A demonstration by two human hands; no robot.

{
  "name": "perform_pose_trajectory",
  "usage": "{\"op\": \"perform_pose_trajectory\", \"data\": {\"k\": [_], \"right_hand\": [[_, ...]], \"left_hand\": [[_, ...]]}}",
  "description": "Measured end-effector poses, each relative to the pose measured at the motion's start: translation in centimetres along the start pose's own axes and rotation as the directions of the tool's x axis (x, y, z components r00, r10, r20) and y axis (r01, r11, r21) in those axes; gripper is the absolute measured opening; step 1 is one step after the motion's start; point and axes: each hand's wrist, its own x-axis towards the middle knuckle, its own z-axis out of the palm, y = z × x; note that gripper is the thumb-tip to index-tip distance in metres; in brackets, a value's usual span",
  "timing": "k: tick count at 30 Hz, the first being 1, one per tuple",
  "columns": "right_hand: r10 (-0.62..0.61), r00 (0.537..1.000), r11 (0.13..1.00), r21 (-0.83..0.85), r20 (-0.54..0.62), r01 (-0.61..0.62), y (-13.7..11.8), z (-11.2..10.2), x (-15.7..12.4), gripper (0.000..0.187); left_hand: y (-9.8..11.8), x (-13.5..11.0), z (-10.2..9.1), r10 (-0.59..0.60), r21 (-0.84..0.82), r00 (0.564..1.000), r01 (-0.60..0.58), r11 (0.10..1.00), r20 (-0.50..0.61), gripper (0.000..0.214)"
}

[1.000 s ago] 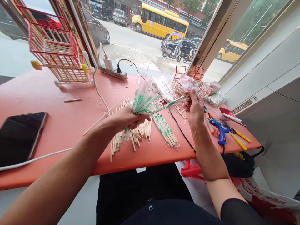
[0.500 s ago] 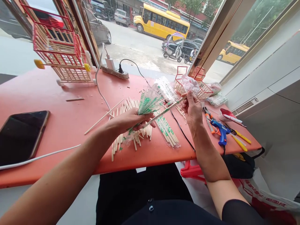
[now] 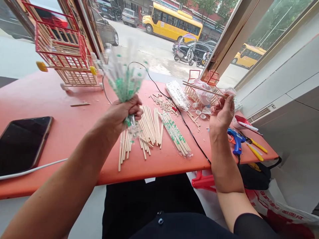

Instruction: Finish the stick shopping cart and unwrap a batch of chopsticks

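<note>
My left hand (image 3: 128, 111) is closed round a bunch of clear plastic wrappers (image 3: 124, 84) with green print, which fan upward and are blurred at the top. At the right, my right hand (image 3: 223, 109) pinches a pair of thin wooden chopsticks (image 3: 205, 89) that point to the upper left. Bare chopsticks (image 3: 148, 126) lie in a loose pile on the orange table, just right of and below my left hand. Beside that pile rests a bundle of still-wrapped chopsticks (image 3: 175, 134) with green print.
A red-and-wood model shopping cart (image 3: 64, 53) stands at the back left, a phone (image 3: 25, 144) below it. A smaller cart frame (image 3: 214, 91) holds a plastic bag. Short stick pieces (image 3: 161, 103), a black cable (image 3: 189, 131) and a blue glue gun (image 3: 236, 139) lie on the table (image 3: 82, 132).
My left hand has moved up and left with the wrappers. My right hand has moved right with the chopsticks, now bare and drawn clear of the wrapper.
</note>
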Motion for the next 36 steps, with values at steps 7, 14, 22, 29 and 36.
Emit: {"op": "perform_pose_trajectory", "data": {"k": [7,14,22,29,36], "right_hand": [[-0.164,0.931,0.959,-0.168,0.327,0.228,-1.9,2.9,-7.0,0.027],[-0.214,0.424,0.812,-0.082,0.88,0.578,-1.5,3.6,-11.2,0.026],[0.029,0.378,0.708,-0.286,0.925,0.646,-1.2,3.7,-10.5,0.05],[0.421,0.579,0.343,-0.714,0.698,0.611,-0.6,3.3,-8.2,0.036],[0.451,0.557,0.413,-0.716,0.697,0.562,-0.6,3.3,-7.9,0.026]], "left_hand": [[2.9,0.2,-1.4,0.054,-0.26,0.976,-0.11,0.959,-0.212,0.028],[1.8,-0.2,-0.8,0.083,-0.091,0.991,-0.092,0.992,-0.1,0.035],[1.7,-0.8,-0.4,0.103,-0.002,0.995,-0.103,0.995,0.018,0.056],[1.3,-0.3,-0.6,0.034,0.007,0.995,-0.035,0.999,0.09,0.072],[1.4,0.0,-0.1,-0.005,-0.014,0.999,0.005,1.0,0.044,0.068]]}}
